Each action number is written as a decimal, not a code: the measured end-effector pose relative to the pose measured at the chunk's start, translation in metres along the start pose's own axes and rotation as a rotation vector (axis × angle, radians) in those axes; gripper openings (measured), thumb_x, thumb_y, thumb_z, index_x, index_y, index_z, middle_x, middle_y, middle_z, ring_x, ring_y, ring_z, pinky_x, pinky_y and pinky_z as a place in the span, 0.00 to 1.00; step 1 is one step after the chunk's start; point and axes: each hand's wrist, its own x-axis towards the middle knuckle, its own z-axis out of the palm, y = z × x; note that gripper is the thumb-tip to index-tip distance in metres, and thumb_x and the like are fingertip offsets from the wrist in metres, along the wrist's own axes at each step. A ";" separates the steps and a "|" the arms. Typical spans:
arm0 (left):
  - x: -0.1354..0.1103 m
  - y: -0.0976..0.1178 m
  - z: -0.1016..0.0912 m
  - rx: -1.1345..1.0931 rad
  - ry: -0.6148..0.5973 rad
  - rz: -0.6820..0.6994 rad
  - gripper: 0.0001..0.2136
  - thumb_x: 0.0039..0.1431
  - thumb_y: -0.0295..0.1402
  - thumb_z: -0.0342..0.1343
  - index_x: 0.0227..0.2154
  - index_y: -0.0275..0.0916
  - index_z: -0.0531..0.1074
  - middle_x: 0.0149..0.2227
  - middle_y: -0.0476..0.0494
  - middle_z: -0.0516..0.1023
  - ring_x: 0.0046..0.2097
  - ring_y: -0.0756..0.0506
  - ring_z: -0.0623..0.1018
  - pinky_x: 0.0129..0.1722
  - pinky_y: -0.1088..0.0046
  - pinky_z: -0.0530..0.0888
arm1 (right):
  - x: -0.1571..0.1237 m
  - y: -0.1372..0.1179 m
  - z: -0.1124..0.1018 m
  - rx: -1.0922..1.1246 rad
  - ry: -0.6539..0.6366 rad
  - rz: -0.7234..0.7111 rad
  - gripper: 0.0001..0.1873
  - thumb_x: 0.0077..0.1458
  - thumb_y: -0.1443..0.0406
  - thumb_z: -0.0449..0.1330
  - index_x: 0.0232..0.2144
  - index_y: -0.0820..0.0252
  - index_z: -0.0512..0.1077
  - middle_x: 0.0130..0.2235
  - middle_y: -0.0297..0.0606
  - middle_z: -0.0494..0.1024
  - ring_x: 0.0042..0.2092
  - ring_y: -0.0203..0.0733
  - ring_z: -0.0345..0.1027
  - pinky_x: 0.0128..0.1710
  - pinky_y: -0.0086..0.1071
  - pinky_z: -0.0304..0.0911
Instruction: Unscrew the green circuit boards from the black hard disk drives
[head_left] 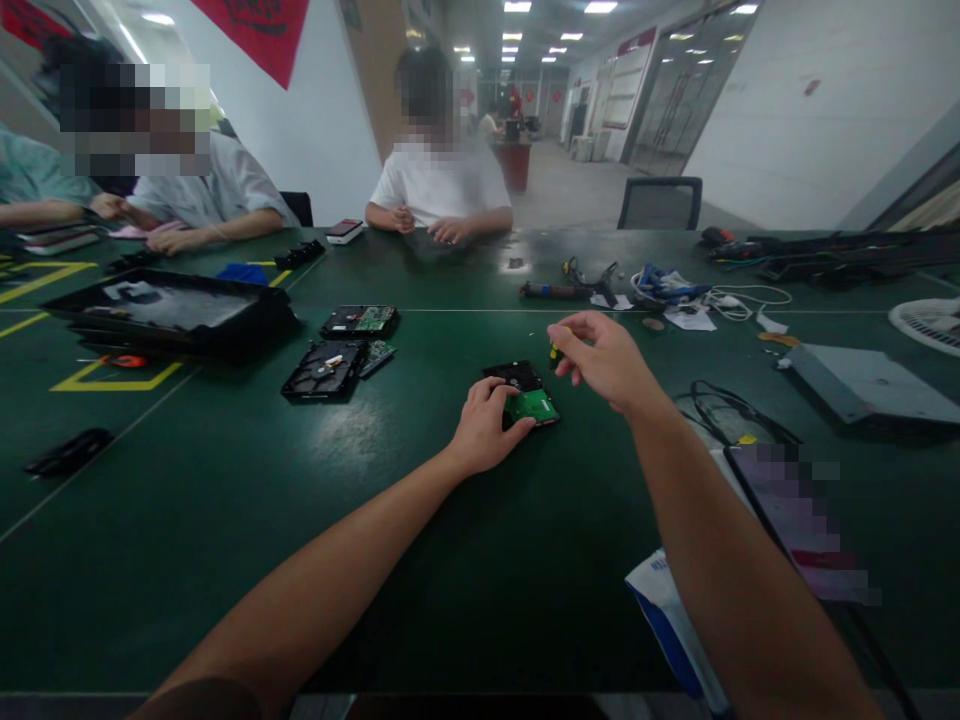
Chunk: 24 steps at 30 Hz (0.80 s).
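Note:
A small hard drive with a green circuit board lies on the dark green table in front of me. My left hand rests on its near left edge, fingers curled over it and holding it down. My right hand hovers just right of the drive, fingers pinched round a small yellow-handled screwdriver that points down toward the drive.
Two more opened drives lie to the left, beside a black tray. Cables and tools lie at the back right, a grey case and a tablet to my right. Other people sit across the table.

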 end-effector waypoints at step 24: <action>0.001 -0.004 0.004 -0.008 0.020 0.001 0.25 0.61 0.46 0.65 0.57 0.43 0.70 0.62 0.35 0.67 0.66 0.31 0.65 0.65 0.46 0.67 | -0.003 -0.011 -0.010 -0.022 -0.086 -0.054 0.13 0.66 0.55 0.59 0.42 0.54 0.79 0.43 0.39 0.82 0.29 0.35 0.66 0.25 0.29 0.60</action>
